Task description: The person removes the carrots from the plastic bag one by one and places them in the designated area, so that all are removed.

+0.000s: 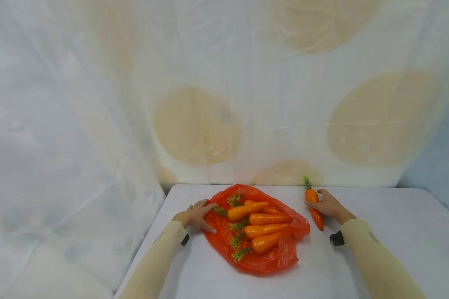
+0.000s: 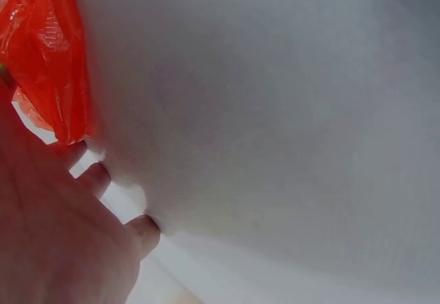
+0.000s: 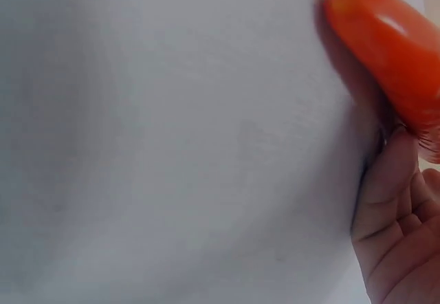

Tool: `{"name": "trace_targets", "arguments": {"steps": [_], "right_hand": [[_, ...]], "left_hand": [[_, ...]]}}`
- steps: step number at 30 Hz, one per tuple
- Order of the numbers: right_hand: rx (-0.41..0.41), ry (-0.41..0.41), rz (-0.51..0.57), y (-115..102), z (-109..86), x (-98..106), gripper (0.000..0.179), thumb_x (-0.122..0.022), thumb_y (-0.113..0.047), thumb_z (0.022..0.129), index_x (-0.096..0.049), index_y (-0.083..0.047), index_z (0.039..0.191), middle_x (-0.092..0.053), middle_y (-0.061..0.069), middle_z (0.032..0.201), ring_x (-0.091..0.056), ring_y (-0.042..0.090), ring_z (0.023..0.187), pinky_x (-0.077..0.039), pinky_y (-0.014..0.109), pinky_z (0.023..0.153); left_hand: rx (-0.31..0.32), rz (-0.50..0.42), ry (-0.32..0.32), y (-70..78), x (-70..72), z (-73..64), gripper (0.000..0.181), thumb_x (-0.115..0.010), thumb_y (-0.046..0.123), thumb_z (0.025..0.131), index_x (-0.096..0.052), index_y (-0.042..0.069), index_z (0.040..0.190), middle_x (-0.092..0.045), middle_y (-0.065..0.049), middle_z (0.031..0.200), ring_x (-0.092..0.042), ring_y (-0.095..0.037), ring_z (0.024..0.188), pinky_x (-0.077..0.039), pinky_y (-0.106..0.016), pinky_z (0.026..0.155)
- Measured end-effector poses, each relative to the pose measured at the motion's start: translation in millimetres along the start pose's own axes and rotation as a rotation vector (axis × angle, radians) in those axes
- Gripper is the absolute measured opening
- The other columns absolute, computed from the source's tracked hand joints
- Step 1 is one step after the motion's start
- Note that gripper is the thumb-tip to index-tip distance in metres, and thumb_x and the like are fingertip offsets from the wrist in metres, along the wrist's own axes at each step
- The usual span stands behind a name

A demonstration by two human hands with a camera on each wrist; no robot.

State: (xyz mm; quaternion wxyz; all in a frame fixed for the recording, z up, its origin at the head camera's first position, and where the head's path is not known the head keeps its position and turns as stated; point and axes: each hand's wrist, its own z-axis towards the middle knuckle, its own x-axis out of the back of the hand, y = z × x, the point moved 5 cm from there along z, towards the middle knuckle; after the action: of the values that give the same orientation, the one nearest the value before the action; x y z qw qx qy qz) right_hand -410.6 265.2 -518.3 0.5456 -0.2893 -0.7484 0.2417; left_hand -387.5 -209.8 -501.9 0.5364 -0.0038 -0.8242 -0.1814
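Pinching single carrot (image 1: 317,216) mid-body w/ R hand (image 1: 327,205); L hand (image 1: 199,216) is resting spread at edge of red bag (image 1: 224,241); recomm. keeping bag steady & grip light

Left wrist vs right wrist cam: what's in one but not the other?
Only the left wrist view shows the left hand and part of the red plastic bag at its fingers. Only the right wrist view shows the right hand holding an orange carrot. Both show the white tabletop.
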Motion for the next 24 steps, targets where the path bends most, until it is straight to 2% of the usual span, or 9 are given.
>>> {"name": "trace_targets", "arguments": {"steps": [2,5,10,17,24], "right_hand": [[-0.002,0.016,-0.002,0.9,0.3,-1.8,0.1,-0.063,-0.057,0.089,-0.018,0.011,0.146,-0.042,0.036,0.13,-0.052,0.039,0.104,-0.051,0.049,0.091],[0.003,0.026,0.002,-0.5,-1.2,-2.2,0.094,-0.063,-0.056,0.09,-0.022,0.011,0.142,-0.046,0.032,0.124,-0.053,0.036,0.099,-0.052,0.041,0.083],[-0.006,0.043,0.011,-1.4,-3.9,1.8,0.087,-0.062,-0.052,0.092,-0.024,0.01,0.141,-0.045,0.032,0.123,-0.052,0.038,0.1,-0.051,0.045,0.086],[-0.015,0.042,0.003,-1.4,-5.5,3.2,0.084,-0.062,-0.05,0.093,-0.028,0.011,0.139,-0.048,0.03,0.12,-0.053,0.035,0.097,-0.053,0.04,0.082],[-0.025,0.046,-0.002,-1.2,-6.2,4.4,0.088,-0.059,-0.054,0.093,-0.026,0.012,0.141,-0.044,0.033,0.127,-0.05,0.04,0.104,-0.05,0.051,0.091]], "left_hand": [[0.003,0.008,0.001,-0.6,1.0,-0.6,0.1,-0.078,0.064,0.071,-0.031,0.035,0.153,-0.013,-0.008,0.166,-0.013,-0.034,0.151,-0.009,-0.061,0.122],[0.009,0.008,0.001,-1.1,2.9,-2.1,0.099,-0.079,0.062,0.071,-0.031,0.036,0.153,-0.013,-0.008,0.166,-0.012,-0.034,0.152,-0.009,-0.061,0.122],[0.008,-0.008,-0.004,-1.1,2.2,-0.5,0.1,-0.08,0.062,0.07,-0.031,0.036,0.153,-0.013,-0.008,0.166,-0.011,-0.035,0.152,-0.008,-0.061,0.122],[0.0,-0.002,-0.005,-1.6,-1.9,0.8,0.1,-0.078,0.064,0.07,-0.03,0.036,0.154,-0.012,-0.008,0.166,-0.011,-0.034,0.152,-0.008,-0.061,0.122],[-0.003,-0.001,-0.005,-0.6,-0.1,0.2,0.099,-0.079,0.062,0.072,-0.03,0.035,0.154,-0.012,-0.009,0.166,-0.011,-0.035,0.152,-0.006,-0.061,0.122]]}}
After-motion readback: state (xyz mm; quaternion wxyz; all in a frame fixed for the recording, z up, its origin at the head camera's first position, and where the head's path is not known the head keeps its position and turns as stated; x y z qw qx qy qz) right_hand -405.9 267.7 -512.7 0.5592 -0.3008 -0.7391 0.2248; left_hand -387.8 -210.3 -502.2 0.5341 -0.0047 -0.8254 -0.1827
